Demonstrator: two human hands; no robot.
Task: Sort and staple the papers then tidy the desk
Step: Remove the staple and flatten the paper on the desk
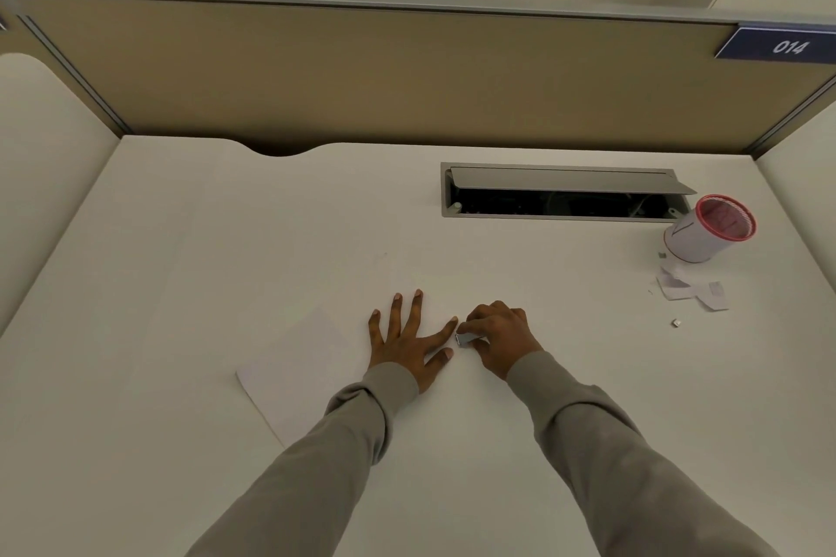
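One sheet of paper (298, 371) lies on the desk (181, 240) under the flat, spread left hand (407, 344). The right hand (500, 337) pinches one small silver object (466, 338) beside it. One red-rimmed cup (705, 231), contents unclear, sits far right by paper scraps (692, 289).

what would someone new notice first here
The two hands mid-desk: the left hand lies flat, fingers spread, on white paper, and the right hand pinches a small silver object just beside it. At far right a red-rimmed cup sits by the open cable hatch, with paper scraps in front of it.
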